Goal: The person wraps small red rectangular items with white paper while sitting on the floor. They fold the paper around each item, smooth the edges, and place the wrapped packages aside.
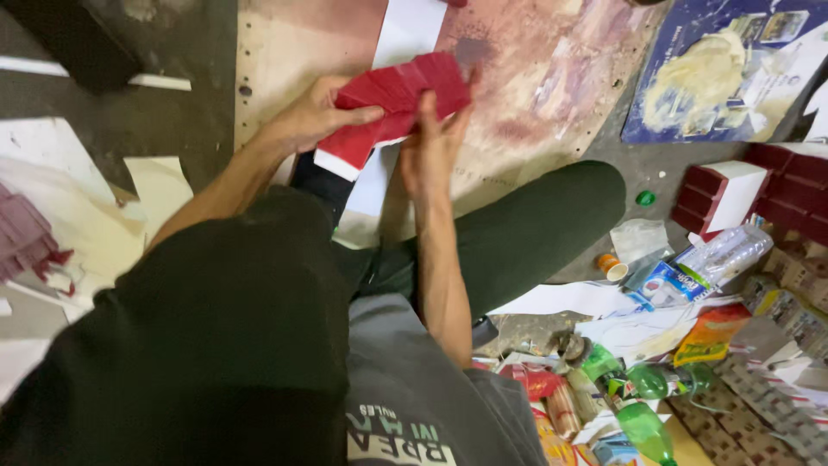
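Holding a red folded card piece (398, 108) between both hands above a stained board (535, 78) on the floor. Left hand (319, 112) clamped on the near left end, thumb lying across the red face, fingers tucked behind. Right hand (431, 147) gripping from below at the right half, fingertips pressed up against the lower edge. White underside showing at the bottom left corner of the piece, just below the left thumb. White paper sheet (405, 30) lying on the board behind the piece, running toward the far edge.

Farther right, off the board's right edge: red open boxes (780, 194) stacked together, one showing a white inner wall, contents hidden. Small orange cup (612, 267) tipped on its side near the bent knee, seemingly empty, though too small to be sure. Clear plastic bottle (720, 259) lying flat beside it. Green bottles (647, 406) clustered among wrappers at the lower right, liquid level not readable. Dark red paper scraps (26, 237) piled at the far left on white sheets.
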Demonstrator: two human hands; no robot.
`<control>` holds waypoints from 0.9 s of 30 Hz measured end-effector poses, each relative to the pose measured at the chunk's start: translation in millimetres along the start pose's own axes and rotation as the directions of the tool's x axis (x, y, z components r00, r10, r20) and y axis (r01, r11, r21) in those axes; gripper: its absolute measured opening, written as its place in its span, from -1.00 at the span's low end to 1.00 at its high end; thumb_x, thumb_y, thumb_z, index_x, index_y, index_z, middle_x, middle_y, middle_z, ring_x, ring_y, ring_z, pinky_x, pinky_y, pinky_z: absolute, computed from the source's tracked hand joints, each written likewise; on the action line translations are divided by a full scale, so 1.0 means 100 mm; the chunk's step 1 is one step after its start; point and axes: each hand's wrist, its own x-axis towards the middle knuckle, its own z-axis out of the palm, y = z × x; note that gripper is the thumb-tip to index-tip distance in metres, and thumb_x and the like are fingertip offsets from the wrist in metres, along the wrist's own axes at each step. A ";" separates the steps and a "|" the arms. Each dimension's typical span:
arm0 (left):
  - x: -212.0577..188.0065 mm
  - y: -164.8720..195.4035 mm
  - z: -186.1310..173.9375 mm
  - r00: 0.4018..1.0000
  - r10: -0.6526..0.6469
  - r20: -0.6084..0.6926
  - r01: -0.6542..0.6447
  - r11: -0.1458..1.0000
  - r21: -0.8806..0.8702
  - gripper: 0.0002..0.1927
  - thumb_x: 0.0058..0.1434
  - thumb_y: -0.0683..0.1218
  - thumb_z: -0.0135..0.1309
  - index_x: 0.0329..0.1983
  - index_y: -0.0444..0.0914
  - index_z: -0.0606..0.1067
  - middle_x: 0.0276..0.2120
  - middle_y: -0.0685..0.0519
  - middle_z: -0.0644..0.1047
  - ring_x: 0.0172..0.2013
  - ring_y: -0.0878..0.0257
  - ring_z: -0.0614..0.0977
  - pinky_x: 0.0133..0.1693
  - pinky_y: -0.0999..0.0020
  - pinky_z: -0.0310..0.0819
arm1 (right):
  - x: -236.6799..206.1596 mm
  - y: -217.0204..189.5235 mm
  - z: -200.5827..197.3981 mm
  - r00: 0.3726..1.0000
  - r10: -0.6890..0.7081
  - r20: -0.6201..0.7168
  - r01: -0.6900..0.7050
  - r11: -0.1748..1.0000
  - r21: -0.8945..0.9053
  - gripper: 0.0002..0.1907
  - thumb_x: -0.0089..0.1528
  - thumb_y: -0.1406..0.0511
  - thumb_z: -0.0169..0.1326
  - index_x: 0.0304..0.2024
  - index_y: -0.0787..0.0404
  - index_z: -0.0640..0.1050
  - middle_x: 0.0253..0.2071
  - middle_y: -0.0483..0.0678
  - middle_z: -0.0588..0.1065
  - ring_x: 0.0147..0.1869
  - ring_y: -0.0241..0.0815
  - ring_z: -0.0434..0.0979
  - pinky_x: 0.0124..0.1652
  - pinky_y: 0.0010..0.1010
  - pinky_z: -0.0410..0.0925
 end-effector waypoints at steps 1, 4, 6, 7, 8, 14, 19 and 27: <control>-0.01 0.03 0.01 0.999 -0.040 -0.011 0.040 0.999 0.032 -0.63 0.24 -0.09 0.31 0.06 -0.32 0.55 -0.10 0.10 0.65 -0.12 0.39 0.65 -0.04 0.44 0.58 | 0.00 0.02 -0.01 0.999 -0.008 -0.031 0.011 0.996 0.093 -0.72 0.52 0.41 0.03 0.26 0.36 0.44 0.16 0.38 0.46 0.17 0.12 0.55 0.16 -0.08 0.44; -0.03 0.10 0.01 0.986 -0.165 -0.030 0.167 0.980 0.105 -0.64 0.23 -0.08 0.32 0.03 -0.34 0.58 -0.17 0.06 0.65 -0.22 0.33 0.64 -0.14 0.38 0.57 | 0.01 0.05 -0.03 0.918 -0.381 0.108 0.394 0.849 -0.353 -0.74 0.60 0.33 -0.13 0.30 0.16 0.46 0.32 0.27 0.42 0.40 -0.04 0.44 0.31 -0.26 0.35; -0.04 0.12 0.00 0.981 -0.189 -0.055 0.195 0.970 0.146 -0.61 0.20 -0.08 0.32 0.05 -0.32 0.58 -0.19 0.06 0.65 -0.24 0.31 0.64 -0.16 0.36 0.55 | 0.02 0.06 -0.05 0.941 -0.333 0.063 0.337 0.893 -0.298 -0.65 0.54 0.33 -0.14 0.37 -0.05 0.38 0.40 0.06 0.36 0.50 -0.13 0.38 0.35 -0.27 0.36; -0.04 0.13 0.00 0.990 -0.142 -0.006 0.141 0.980 0.140 -0.60 0.19 -0.08 0.32 0.06 -0.33 0.58 -0.16 0.07 0.66 -0.19 0.33 0.65 -0.11 0.39 0.56 | 0.03 0.05 -0.06 0.994 -0.098 -0.055 0.100 0.994 0.040 -0.52 0.48 0.38 -0.08 0.41 -0.11 0.29 0.38 -0.05 0.31 0.46 -0.11 0.36 0.30 -0.17 0.40; -0.04 0.14 0.00 0.995 -0.097 0.030 0.092 0.987 0.129 -0.60 0.19 -0.09 0.33 0.06 -0.33 0.58 -0.14 0.08 0.66 -0.15 0.34 0.66 -0.06 0.41 0.56 | 0.04 0.03 -0.08 0.982 0.178 -0.058 -0.142 0.910 0.389 -0.36 0.41 0.43 -0.02 0.46 -0.18 0.20 0.37 -0.16 0.25 0.43 -0.09 0.34 0.25 -0.07 0.43; -0.08 0.47 0.13 0.989 -0.126 0.083 0.114 0.984 0.137 -0.56 0.20 -0.07 0.33 0.11 -0.32 0.57 -0.10 0.06 0.66 -0.14 0.36 0.66 -0.05 0.40 0.58 | -0.02 -0.08 -0.19 0.963 -0.266 -0.033 0.244 0.922 -0.300 -0.58 0.53 0.38 0.06 0.41 0.32 0.35 0.28 0.23 0.51 0.31 0.02 0.51 0.30 -0.22 0.39; -0.17 0.96 0.32 0.950 0.233 0.206 -0.305 0.562 0.769 -0.54 0.25 -0.14 0.31 0.23 -0.26 0.57 -0.15 -0.06 0.67 -0.22 0.10 0.68 -0.11 0.26 0.56 | 0.00 -0.59 -0.45 0.972 -0.227 -0.064 0.236 0.940 0.245 0.07 0.32 0.13 0.27 0.61 0.09 -0.15 0.40 0.43 0.29 0.50 0.30 0.27 0.46 0.07 0.24; 0.16 0.95 0.38 0.942 0.227 0.246 -0.319 0.385 0.866 -0.09 0.07 -0.22 0.30 0.51 -0.27 0.21 0.07 -0.31 0.52 0.01 -0.18 0.60 0.00 0.04 0.49 | -0.28 -0.45 -0.04 0.757 -0.332 0.563 0.614 0.063 -0.787 0.19 0.19 -0.29 0.13 0.56 0.17 -0.08 0.60 0.15 -0.09 0.71 0.13 -0.24 0.52 0.35 -0.31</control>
